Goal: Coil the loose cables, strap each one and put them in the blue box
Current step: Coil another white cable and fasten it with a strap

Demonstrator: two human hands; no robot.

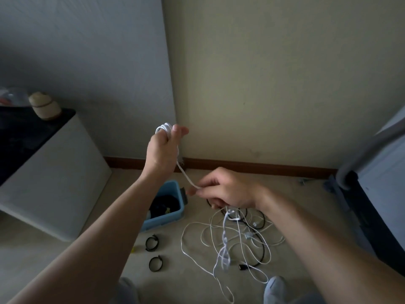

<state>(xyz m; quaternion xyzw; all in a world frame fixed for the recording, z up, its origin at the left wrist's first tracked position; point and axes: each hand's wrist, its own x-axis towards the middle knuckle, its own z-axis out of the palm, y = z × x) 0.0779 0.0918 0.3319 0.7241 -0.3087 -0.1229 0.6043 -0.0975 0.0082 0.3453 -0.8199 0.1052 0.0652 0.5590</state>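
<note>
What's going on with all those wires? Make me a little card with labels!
left hand: raised, holding loops of the white cable wound round its fingers
right hand: pinching the same cable lower down
tangle: loose white and black cables on the floor, below the right hand
blue box: open on the floor, dark things inside
straps: two black loops on the floor in front of the box, the second at
</note>
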